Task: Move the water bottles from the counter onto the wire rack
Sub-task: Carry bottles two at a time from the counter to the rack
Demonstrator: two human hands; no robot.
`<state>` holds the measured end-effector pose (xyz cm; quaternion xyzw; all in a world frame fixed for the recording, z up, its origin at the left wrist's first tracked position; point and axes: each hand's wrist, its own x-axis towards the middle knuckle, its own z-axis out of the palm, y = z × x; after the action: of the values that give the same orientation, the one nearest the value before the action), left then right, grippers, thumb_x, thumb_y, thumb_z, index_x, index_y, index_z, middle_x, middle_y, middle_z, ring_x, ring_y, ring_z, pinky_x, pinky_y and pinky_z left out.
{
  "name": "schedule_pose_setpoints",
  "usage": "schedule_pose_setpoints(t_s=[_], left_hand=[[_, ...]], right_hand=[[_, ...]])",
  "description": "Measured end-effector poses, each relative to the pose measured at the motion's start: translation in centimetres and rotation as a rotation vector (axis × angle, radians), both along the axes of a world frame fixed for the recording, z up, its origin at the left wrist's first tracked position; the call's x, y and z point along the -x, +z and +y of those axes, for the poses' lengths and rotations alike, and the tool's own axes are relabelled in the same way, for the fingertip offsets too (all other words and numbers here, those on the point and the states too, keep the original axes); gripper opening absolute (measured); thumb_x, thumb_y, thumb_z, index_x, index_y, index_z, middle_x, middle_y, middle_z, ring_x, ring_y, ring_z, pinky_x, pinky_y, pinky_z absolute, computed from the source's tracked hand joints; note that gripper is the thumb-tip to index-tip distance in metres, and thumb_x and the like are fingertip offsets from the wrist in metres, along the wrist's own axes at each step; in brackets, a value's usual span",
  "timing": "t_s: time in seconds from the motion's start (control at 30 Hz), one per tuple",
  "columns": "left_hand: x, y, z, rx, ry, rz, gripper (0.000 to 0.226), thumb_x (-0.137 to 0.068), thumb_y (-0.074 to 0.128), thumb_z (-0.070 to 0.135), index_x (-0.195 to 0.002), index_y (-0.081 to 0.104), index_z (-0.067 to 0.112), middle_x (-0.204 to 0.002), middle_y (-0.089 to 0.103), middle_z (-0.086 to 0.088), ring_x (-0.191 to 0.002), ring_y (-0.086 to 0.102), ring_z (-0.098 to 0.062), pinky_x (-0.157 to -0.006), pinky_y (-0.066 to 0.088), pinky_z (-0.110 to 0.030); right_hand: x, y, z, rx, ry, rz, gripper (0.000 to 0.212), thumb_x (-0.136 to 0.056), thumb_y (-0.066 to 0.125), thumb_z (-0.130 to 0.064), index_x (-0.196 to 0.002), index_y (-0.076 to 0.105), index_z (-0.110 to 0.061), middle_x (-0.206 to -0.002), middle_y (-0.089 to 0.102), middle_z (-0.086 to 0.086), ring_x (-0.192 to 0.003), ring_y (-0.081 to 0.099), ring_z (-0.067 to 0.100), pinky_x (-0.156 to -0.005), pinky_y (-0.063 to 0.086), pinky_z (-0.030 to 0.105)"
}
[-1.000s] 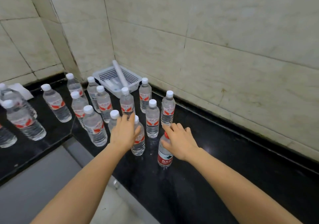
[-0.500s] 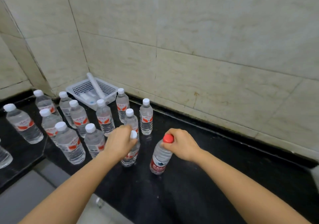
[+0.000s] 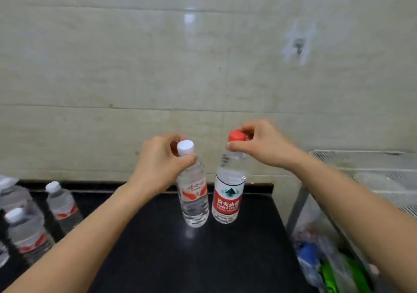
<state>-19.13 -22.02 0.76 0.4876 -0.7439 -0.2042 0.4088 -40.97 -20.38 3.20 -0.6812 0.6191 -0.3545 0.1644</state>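
My left hand (image 3: 158, 164) grips the neck of a white-capped water bottle (image 3: 193, 198), which hangs lifted above the black counter (image 3: 191, 261). My right hand (image 3: 259, 143) pinches the neck of a red-capped bottle with a red label (image 3: 228, 200), also held in the air beside the first. The two bottles hang side by side, almost touching. At the right edge stands the white wire rack (image 3: 370, 175), its top shelf level with my right forearm. Several more white-capped bottles (image 3: 61, 204) stand on the counter at the far left.
A pale tiled wall (image 3: 203, 67) rises right behind the counter. Under the rack's top shelf lie blurred blue and green packages (image 3: 329, 268). The counter's right end stops just short of the rack's frame.
Both hands have lifted their bottles off the counter and carried them to the right. The view has swung right, so the bottle cluster sits at the left edge and the rack has come into sight.
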Motion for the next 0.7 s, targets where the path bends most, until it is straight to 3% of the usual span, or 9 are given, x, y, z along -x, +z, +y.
schedule_pose_setpoints(t_s=[0.13,0.23,0.5,0.7], left_hand=[[11.6,1.3,0.1,0.059,-0.101,0.062,0.006,-0.073,0.074,0.015,-0.077,0.069,0.018,-0.067,0.071,-0.001,-0.059,0.057,-0.005,-0.062,0.053,-0.033],[20.5,2.6,0.0,0.108,-0.102,0.112,0.005,-0.073,0.073,0.017,-0.074,0.069,0.021,-0.063,0.069,0.002,-0.056,0.055,-0.003,-0.057,0.048,-0.029],[43.3,4.8,0.5,0.117,-0.197,0.131,0.013,-0.068,0.067,0.025,-0.074,0.067,0.014,-0.066,0.065,-0.015,-0.056,0.046,-0.014,-0.055,0.041,-0.031],[57.4,3.7,-0.1,0.046,-0.258,0.132,0.010,-0.075,0.068,0.017,-0.074,0.063,0.009,-0.051,0.042,0.003,-0.049,0.036,-0.011,-0.044,0.028,-0.021]], right_hand=[[11.4,3.0,1.6,0.107,-0.074,0.079,0.033,-0.074,0.075,-0.032,-0.078,0.067,0.000,-0.064,0.051,0.004,-0.059,0.043,0.011,-0.059,0.033,0.030],[20.7,5.1,2.4,0.161,-0.068,0.109,0.029,-0.077,0.075,-0.029,-0.079,0.067,-0.001,-0.065,0.049,0.002,-0.059,0.040,0.010,-0.059,0.032,0.030],[41.9,6.6,4.9,0.176,-0.146,0.158,0.013,-0.081,0.072,-0.025,-0.080,0.062,-0.017,-0.067,0.050,-0.008,-0.061,0.043,0.009,-0.060,0.036,0.027],[53.8,5.3,5.4,0.131,-0.294,0.260,0.010,-0.085,0.067,-0.024,-0.088,0.059,-0.018,-0.079,0.056,-0.005,-0.078,0.053,0.017,-0.069,0.042,0.030]])
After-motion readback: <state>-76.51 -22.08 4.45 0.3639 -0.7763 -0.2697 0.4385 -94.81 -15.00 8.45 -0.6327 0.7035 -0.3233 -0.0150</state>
